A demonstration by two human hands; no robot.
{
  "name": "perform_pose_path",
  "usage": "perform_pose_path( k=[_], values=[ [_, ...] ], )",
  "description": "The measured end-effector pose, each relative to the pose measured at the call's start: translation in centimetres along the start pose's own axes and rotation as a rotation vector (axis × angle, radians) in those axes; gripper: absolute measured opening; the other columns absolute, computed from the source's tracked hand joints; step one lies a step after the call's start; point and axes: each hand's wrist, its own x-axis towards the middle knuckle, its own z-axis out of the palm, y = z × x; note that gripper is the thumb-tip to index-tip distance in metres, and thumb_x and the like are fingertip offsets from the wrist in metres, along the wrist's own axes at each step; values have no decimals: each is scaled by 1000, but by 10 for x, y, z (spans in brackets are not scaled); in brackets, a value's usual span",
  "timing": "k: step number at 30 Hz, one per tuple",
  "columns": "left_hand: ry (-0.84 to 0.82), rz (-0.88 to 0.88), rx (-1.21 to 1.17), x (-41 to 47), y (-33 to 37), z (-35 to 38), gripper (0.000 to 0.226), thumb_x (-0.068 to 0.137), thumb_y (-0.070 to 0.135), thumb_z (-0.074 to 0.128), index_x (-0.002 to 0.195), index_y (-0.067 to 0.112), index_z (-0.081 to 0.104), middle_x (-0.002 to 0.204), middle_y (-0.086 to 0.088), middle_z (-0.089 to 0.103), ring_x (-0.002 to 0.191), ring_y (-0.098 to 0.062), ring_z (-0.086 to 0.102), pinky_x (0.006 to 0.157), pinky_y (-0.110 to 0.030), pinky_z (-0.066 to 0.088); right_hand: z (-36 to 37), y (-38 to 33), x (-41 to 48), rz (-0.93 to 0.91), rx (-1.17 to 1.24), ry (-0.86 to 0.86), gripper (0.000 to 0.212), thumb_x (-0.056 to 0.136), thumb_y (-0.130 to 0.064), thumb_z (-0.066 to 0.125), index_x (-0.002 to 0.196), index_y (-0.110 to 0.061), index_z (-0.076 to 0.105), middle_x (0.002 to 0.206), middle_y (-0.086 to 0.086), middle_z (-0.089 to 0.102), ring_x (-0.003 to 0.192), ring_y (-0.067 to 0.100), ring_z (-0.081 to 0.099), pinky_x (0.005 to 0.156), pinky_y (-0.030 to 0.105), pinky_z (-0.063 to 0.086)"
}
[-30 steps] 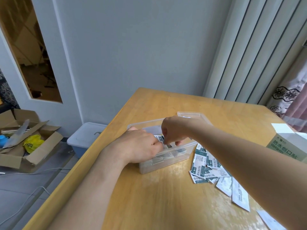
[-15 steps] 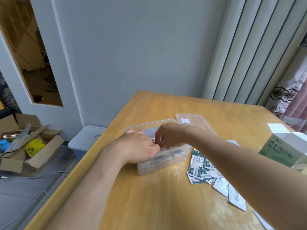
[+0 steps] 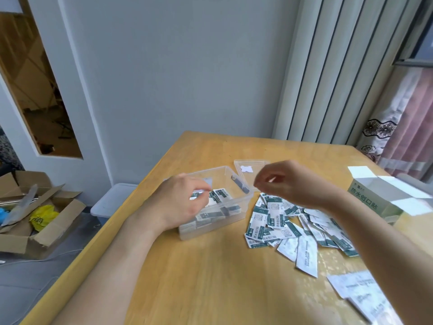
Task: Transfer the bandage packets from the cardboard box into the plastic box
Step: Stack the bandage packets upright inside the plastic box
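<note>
Bandage packets [image 3: 220, 207] partly fill the plastic box [image 3: 210, 227]; a larger pile [image 3: 276, 221] awaits transfer on the table [image 3: 210, 277] beside it, near the cardboard box [image 3: 384, 198]. Left hand [image 3: 180, 202] fingers curl onto boxed packets, grip unclear. Right hand [image 3: 288, 181] hovers empty, fingers loosely curled.

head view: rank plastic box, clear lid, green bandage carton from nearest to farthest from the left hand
1. plastic box: the left hand is inside it, over the packets.
2. clear lid: flat on the table, just beyond the box's far right corner.
3. green bandage carton: near the table's right edge, past the loose packets.
</note>
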Motion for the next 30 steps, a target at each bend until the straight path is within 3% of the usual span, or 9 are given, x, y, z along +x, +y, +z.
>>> perform_pose_path(
  k=[2,4,6,8,12,14,18,27,30],
  values=[
    [189,111,-50,-6,24,0,30,83,31,49,99,27,74,95,18,70,88,-4,55,82,-25,47,-7,17,-25,78,-85,-114,17,87,-27,68,104,-26,67,102,-14,67,90,-3,63,90,22,52],
    [178,186,-84,-12,53,4,27,83,23,52,95,23,76,92,14,72,83,-3,57,79,-18,46,-11,32,-46,188,-206,-265,43,81,-44,70,121,-36,56,126,-14,58,112,2,55,102,25,44],
    [5,189,-59,-11,82,18,26,87,21,54,100,24,76,95,10,73,82,-2,58,78,-16,43,-11,46,-64,296,-308,-400,71,74,-56,72,137,-43,40,146,-14,39,132,10,37,111,32,32],
    [-226,180,51,-7,101,39,31,90,33,56,118,27,67,115,6,68,104,-10,58,89,-21,42,-10,60,-76,383,-393,-480,95,66,-65,73,145,-46,23,154,-13,25,141,16,22,114,38,26],
    [-625,127,275,0,119,84,89,80,69,58,151,41,11,163,4,2,149,-22,3,119,-48,12,-6,86,-85,445,-400,-507,129,26,-93,58,142,-50,21,149,-10,30,131,19,38,104,40,41],
    [-641,105,298,4,123,103,90,79,75,52,149,47,3,162,5,-12,149,-24,-8,119,-49,4,0,95,-85,410,-363,-426,108,49,-83,67,142,-46,27,146,-9,36,126,17,44,101,36,42],
    [-434,165,341,11,115,114,61,92,65,37,146,40,25,162,3,9,147,-21,11,115,-46,20,14,95,-81,246,-390,-209,64,86,-50,63,142,-33,38,139,-6,47,123,15,46,99,29,39],
    [-54,105,-99,12,108,120,30,83,9,67,111,22,69,121,10,58,115,-11,50,97,-14,34,36,95,-81,179,-117,33,42,83,-18,65,122,-31,58,111,-7,60,100,12,58,83,29,50],
    [-16,70,-174,13,105,118,41,79,-5,62,110,20,71,116,10,59,105,-5,52,87,0,30,35,93,-81,198,-128,105,26,81,-1,52,92,-19,67,78,-2,63,73,18,55,64,29,43]
  ],
)
